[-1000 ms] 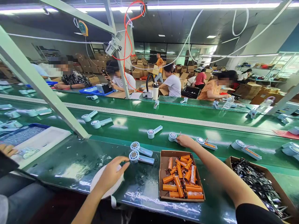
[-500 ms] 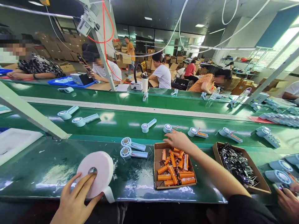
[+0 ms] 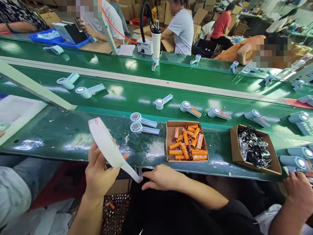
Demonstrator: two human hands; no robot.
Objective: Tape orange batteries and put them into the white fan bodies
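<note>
My left hand [image 3: 100, 169] grips a wide roll of white tape [image 3: 105, 143], tilted on edge above the bench front. A loose strip [image 3: 132, 172] hangs from the roll toward my right hand [image 3: 160, 178], whose fingers are closed at the strip's end. Right of the roll, a cardboard box [image 3: 167, 143] holds several orange wrapped cells [image 3: 186, 140]. Two pale blue fan bodies with handles [image 3: 136, 128] lie side by side on the bench, left of the box.
A second box [image 3: 234, 147] holds dark metal parts. Several fan bodies [image 3: 160, 103] line the green belt [image 3: 137, 98]. A slanted post [image 3: 36, 85] and white foam tray [image 3: 24, 114] stand left. A co-worker's hands [image 3: 297, 186] are at right; people sit opposite.
The tape roll has been lifted off the bench and turned on edge by my left hand. My right hand has come back from the belt to the strip. The view has tipped downward.
</note>
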